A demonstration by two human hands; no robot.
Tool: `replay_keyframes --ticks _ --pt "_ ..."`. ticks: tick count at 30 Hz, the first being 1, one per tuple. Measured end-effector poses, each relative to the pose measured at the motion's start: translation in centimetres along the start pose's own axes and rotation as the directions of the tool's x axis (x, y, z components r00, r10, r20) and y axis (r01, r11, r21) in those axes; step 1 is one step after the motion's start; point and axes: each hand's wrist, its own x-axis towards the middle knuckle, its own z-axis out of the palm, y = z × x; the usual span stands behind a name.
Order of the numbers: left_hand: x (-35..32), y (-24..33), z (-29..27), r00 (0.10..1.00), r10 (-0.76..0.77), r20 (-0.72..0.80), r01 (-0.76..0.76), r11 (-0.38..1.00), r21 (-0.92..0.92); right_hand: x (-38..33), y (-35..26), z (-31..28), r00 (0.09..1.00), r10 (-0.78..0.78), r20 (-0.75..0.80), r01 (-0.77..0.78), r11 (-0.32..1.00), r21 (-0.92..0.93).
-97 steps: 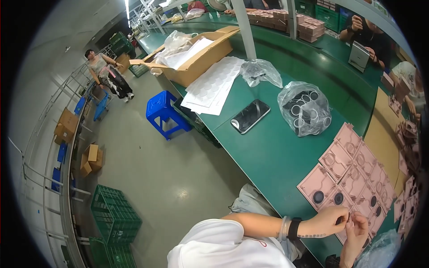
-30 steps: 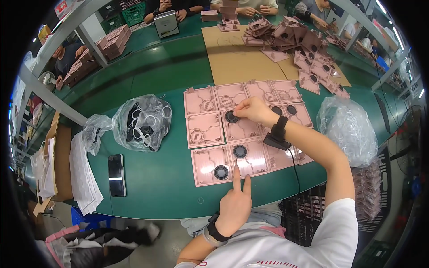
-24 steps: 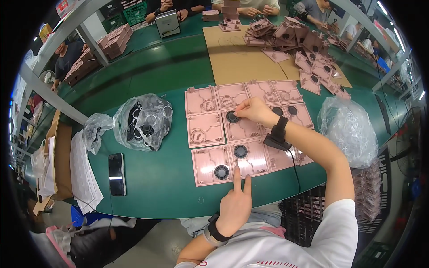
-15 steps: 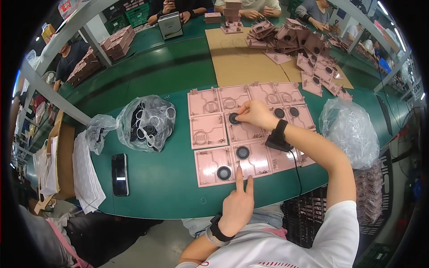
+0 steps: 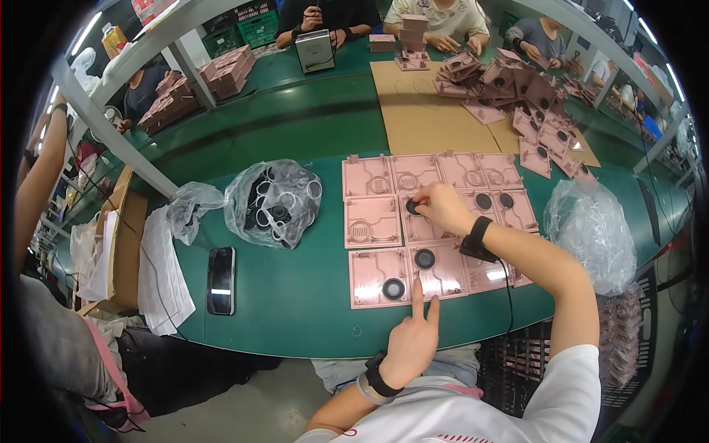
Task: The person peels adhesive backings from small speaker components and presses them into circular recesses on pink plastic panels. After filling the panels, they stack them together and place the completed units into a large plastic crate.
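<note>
Pink plastic panels (image 5: pixel 367 230) lie in rows on the green table, several with slotted round grilles. My right hand (image 5: pixel 443 209) pinches the edge of a round black speaker (image 5: pixel 411 207) over a middle-row panel; fingers partly cover it. My left hand (image 5: pixel 413 341) has its index and middle fingers stretched out, their tips on a front-row panel (image 5: pixel 436 279). Just ahead of those fingertips sits another black speaker (image 5: pixel 425 258), and one more (image 5: pixel 393 289) lies in the panel to its left. Two further speakers (image 5: pixel 484 201) show right of my right hand.
A clear bag (image 5: pixel 273 203) of black discs and white rings lies left, near a phone (image 5: pixel 221 280) and paper sheets (image 5: pixel 164 273). On the right is a stuffed plastic bag (image 5: pixel 591 236). Beyond, a heap of pink panels (image 5: pixel 509 81) covers cardboard (image 5: pixel 413 111). Other people sit across.
The whole view has shifted, so the table appears farther right. My right hand stays at the same panel's speaker, my left fingers at the front row. Another person's arm has appeared at far left.
</note>
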Motion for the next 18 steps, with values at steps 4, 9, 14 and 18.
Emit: replay_keyframes --ticks 4,9,14,18 --pt "0.0 0.2 -1.4 0.999 -0.003 -0.042 -0.001 0.997 -0.076 0.1 -0.2 -0.1 0.982 -0.184 -0.048 0.176 0.975 -0.132" --pt "-0.6 -0.2 -1.8 0.988 -0.023 -0.155 -0.025 0.954 -0.298 -0.7 -0.4 0.0 0.934 -0.347 0.081 0.356 0.896 -0.267" --pt "-0.4 -0.4 -0.5 0.968 -0.042 -0.248 -0.064 0.912 -0.405 -1.7 -1.4 -0.4 0.94 -0.299 0.167 0.335 0.904 -0.265" --pt "0.0 -0.8 -0.9 0.953 -0.03 -0.302 -0.163 0.787 -0.595 -0.7 -0.4 -0.9 0.901 -0.405 0.153 0.421 0.902 -0.094"
